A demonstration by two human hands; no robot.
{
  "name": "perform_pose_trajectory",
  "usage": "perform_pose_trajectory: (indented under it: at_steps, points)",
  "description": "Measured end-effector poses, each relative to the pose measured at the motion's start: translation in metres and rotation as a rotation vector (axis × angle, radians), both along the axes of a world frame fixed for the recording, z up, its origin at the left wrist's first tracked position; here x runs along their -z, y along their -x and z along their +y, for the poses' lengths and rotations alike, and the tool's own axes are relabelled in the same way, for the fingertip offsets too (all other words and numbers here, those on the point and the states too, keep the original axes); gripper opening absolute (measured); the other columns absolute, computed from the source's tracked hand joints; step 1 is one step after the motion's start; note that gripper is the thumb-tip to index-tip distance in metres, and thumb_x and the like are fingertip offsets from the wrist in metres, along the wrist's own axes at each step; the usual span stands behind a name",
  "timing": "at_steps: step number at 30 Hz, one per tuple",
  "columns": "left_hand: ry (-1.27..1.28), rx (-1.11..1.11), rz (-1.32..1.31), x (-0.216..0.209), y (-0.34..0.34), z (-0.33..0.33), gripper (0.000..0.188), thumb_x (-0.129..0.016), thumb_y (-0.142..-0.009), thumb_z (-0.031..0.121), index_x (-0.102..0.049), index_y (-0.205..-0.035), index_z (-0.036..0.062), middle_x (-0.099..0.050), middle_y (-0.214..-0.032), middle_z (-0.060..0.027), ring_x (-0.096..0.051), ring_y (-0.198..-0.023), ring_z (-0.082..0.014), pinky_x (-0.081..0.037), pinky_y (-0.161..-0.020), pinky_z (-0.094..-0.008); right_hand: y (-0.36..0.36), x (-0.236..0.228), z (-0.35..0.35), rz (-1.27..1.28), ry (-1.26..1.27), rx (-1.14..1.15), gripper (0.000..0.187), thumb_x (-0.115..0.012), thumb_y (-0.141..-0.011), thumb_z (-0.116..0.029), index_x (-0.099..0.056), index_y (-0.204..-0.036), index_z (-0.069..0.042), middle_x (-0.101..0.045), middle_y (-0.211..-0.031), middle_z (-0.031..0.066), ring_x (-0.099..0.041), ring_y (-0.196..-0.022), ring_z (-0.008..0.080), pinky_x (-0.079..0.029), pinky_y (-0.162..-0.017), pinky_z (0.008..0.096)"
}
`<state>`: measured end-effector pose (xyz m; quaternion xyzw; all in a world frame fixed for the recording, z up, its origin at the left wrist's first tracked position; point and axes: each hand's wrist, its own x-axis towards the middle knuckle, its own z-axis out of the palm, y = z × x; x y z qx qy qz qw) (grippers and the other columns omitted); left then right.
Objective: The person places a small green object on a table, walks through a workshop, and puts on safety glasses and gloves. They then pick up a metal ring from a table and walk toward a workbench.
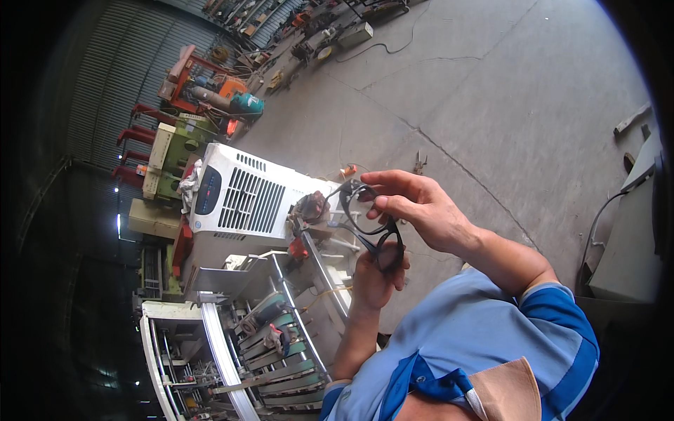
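Noting first the glasses [387,234], held in the air before the blue shirt [456,316], above the grey floor [491,140]; we see a dark, thick frame with see-through lenses, tilted so that one lens sits above the other; the temples are unfolded and point leftward.

Our right hand [430,210] pinches the upper rim between thumb and fingers; our left hand [377,281] is curled at the lower lens, fingers partly bent, its exact grip hard to tell behind the frame.

As for containers, we record an open-topped machine frame [149,337] at lower left; within it lie metal rods, green-edged slats [289,372] and a crumpled reddish rag [278,339]; beyond stands a white slatted cabinet [246,196] with a dark panel [208,190], its inside hidden; farther off, a red-orange stand [184,85] carries a grey cylinder [210,97] and a teal part [248,104].
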<state>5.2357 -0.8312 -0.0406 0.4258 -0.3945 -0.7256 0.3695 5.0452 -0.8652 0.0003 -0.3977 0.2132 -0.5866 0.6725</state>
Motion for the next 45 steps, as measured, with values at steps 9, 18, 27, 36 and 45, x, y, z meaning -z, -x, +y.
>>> perform_pose_trajectory:
  at_steps: [9,18,27,36,45]
  points:
    - [-0.070,-0.061,-0.054,0.008,-0.003,0.018,0.028,-0.046,-0.099,0.026,-0.058,-0.105,0.0015,-0.061,-0.075,-0.0140,-0.053,-0.043,-0.0159,-0.041,-0.036,-0.0239,-0.014,0.001,-0.001,-0.220,-0.187,-0.222,0.048,-0.057,-0.093,-0.009,-0.045,-0.138,0.001,-0.065,-0.103,0.0082,-0.057,-0.084,0.0078,-0.050,-0.078,0.0234]
    - [-0.088,-0.148,-0.049,0.011,0.001,0.022,0.023,-0.064,-0.095,0.022,-0.062,-0.097,-0.0010,-0.062,-0.078,-0.0105,-0.056,-0.052,-0.0135,-0.045,-0.043,-0.0240,-0.026,0.009,0.002,-0.119,-0.186,-0.212,0.046,-0.059,-0.093,-0.011,-0.048,-0.136,0.000,-0.061,-0.093,0.0027,-0.057,-0.083,0.0067,-0.050,-0.076,0.0222]
    - [0.005,-0.166,0.041,0.024,0.004,0.021,0.024,-0.064,-0.095,0.023,-0.060,-0.097,-0.0003,-0.062,-0.079,-0.0100,-0.058,-0.055,-0.0152,-0.047,-0.048,-0.0259,-0.029,0.001,0.010,-0.057,-0.137,-0.172,0.043,-0.063,-0.094,-0.017,-0.053,-0.132,-0.002,-0.061,-0.093,-0.0007,-0.058,-0.085,0.0060,-0.050,-0.079,0.0237]
    - [0.009,-0.164,-0.003,0.017,0.010,0.027,0.027,-0.064,-0.095,0.026,-0.062,-0.093,-0.0009,-0.062,-0.079,-0.0107,-0.058,-0.054,-0.0154,-0.045,-0.048,-0.0260,-0.023,-0.002,0.008,-0.013,-0.152,-0.196,0.044,-0.055,-0.089,-0.010,-0.052,-0.130,0.002,-0.062,-0.109,0.0081,-0.056,-0.099,0.0113,-0.046,-0.091,0.0280]
    - [-0.051,-0.187,-0.067,0.014,0.018,0.028,0.027,-0.062,-0.096,0.025,-0.060,-0.097,-0.0017,-0.062,-0.078,-0.0114,-0.057,-0.051,-0.0138,-0.044,-0.045,-0.0239,-0.022,0.009,0.002,0.012,-0.239,-0.201,0.044,-0.056,-0.090,-0.015,-0.053,-0.131,-0.001,-0.058,-0.084,-0.0013,-0.054,-0.078,0.0032,-0.046,-0.067,0.0192]
